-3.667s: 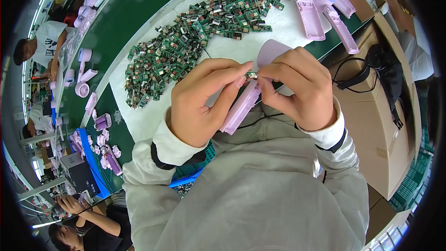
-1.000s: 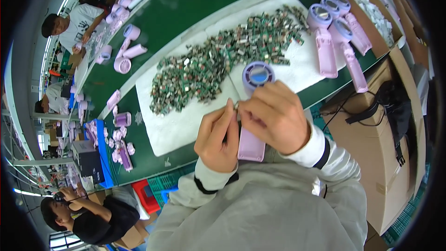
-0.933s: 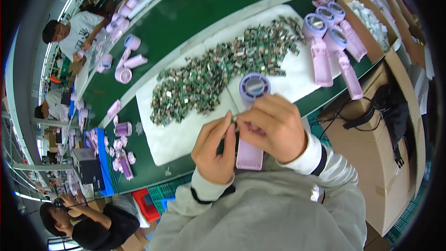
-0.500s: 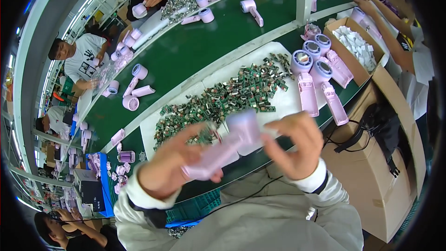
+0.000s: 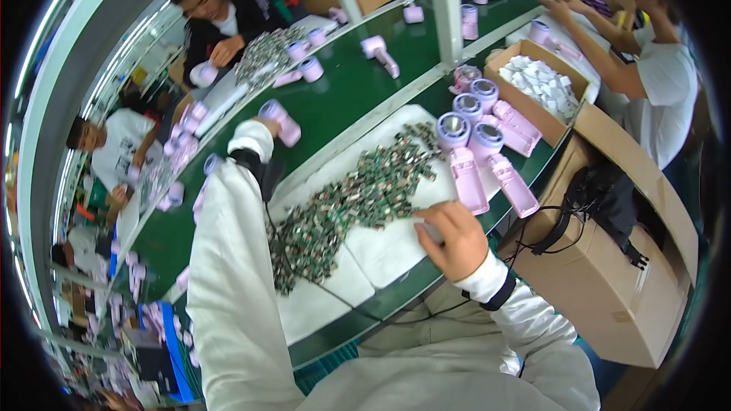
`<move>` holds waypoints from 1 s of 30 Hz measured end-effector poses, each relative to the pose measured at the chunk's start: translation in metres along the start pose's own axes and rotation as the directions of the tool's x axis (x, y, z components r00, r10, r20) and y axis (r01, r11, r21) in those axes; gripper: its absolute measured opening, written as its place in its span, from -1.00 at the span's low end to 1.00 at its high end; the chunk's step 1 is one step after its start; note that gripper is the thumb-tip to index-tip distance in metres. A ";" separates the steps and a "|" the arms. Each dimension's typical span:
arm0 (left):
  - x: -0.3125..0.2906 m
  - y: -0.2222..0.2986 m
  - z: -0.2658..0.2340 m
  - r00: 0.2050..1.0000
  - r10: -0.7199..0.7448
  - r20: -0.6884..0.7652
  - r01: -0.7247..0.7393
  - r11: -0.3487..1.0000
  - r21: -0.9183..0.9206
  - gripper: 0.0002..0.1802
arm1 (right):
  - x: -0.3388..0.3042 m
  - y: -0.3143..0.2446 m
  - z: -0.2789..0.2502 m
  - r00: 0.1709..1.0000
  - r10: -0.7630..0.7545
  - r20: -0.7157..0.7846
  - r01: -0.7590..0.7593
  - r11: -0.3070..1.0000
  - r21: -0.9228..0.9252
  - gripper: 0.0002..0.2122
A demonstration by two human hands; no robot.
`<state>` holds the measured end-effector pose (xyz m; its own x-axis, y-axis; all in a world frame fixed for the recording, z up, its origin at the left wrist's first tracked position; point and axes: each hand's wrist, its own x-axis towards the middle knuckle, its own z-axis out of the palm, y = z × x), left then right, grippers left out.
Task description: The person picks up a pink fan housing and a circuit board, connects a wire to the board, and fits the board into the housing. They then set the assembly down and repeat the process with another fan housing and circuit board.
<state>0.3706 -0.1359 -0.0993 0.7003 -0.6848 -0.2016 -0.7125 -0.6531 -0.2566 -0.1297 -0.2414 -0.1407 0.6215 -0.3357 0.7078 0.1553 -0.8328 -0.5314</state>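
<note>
My left hand (image 5: 264, 126) reaches far out over the green conveyor belt, at a pink-and-lilac handheld fan (image 5: 285, 126). Its fingers are partly hidden behind the sleeve and the fan, but they appear closed on the fan's near side. Closer to me, my right hand (image 5: 455, 237) is held above the near edge of a white foam sheet (image 5: 384, 255), thumb and fingers apart and nothing between them. Beside it spreads a heap of small green circuit boards (image 5: 358, 198). Several open pink fan housings (image 5: 467, 181) with round heads lie to the right of the heap.
An open carton (image 5: 539, 87) of white pieces stands at the right, above a large cardboard box (image 5: 601, 289) with a black bag (image 5: 609, 202) on it. A white post (image 5: 444, 11) rises beyond the foam sheet. More fans (image 5: 381, 55) lie along the belt. Co-workers sit across it and at the right.
My left hand has carried the fan from in front of me out to the belt. My right hand has come away from it and lowered toward the foam sheet. The view has shifted.
</note>
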 end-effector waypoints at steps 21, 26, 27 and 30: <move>0.128 0.268 -0.102 0.940 -0.083 -0.330 -0.068 0.905 -0.419 -0.45 | -0.010 0.010 -0.006 0.997 0.006 0.077 -0.002 0.999 -0.053 -0.82; 0.032 0.237 -0.144 0.777 0.298 -0.554 -0.387 0.921 -0.047 -0.74 | -0.015 0.019 -0.010 1.000 -0.001 0.031 0.003 0.998 -0.064 -0.83; 0.000 0.221 -0.144 0.659 0.381 -0.649 -0.453 0.889 0.062 -0.76 | -0.014 0.019 -0.011 0.999 0.000 0.032 0.001 1.000 -0.022 -0.83; -0.127 0.191 -0.143 0.514 0.488 -0.706 -0.533 0.826 0.184 -0.78 | -0.012 0.020 -0.013 0.998 -0.060 -0.035 0.059 0.997 -0.046 -0.83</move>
<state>0.1393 -0.2201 0.0122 -0.0193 -0.8987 0.4381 -0.9536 -0.1151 -0.2782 -0.1444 -0.2598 -0.1537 0.5841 -0.2999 0.7543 0.1558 -0.8705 -0.4668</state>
